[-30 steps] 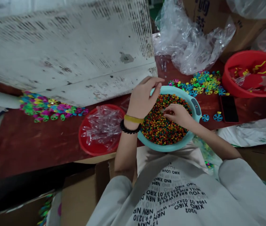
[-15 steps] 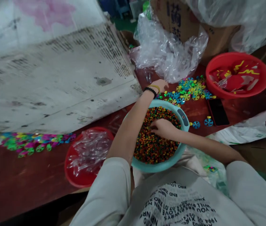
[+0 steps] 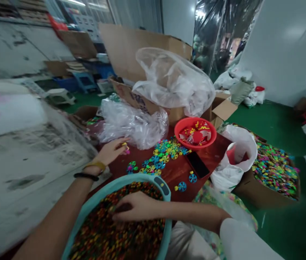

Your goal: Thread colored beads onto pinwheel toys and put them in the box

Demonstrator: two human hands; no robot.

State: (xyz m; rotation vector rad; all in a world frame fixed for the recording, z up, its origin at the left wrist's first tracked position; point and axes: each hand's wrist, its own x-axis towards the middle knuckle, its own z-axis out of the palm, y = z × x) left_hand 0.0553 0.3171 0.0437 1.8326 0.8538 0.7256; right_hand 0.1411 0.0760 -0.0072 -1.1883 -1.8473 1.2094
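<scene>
My left hand (image 3: 111,153) reaches over the dark red table, its fingers pinched on a small yellow and pink plastic piece (image 3: 126,147) whose exact shape is blurred. My right hand (image 3: 138,207) is inside a light blue basin (image 3: 85,216), fingertips closed at the surface of many small multicoloured beads (image 3: 115,238). Whether it grips any beads is hidden. Beyond the basin lies a spread of small plastic wheels (image 3: 160,159) in blue, yellow and green. Two blue wheels (image 3: 182,186) lie apart, nearer the basin's right side.
A red bowl (image 3: 178,134) with red and yellow pieces stands behind the wheels. Beside it lies a phone (image 3: 198,164). Crumpled clear plastic (image 3: 134,124) covers the back. A cartboard-coloured box (image 3: 264,187) of colourful pieces stands right; a whitish slab (image 3: 33,173) rises left.
The view has swung up and to the right, showing more of the room. My left hand now has a small yellow and pink piece in its fingers. My right hand stays in the basin.
</scene>
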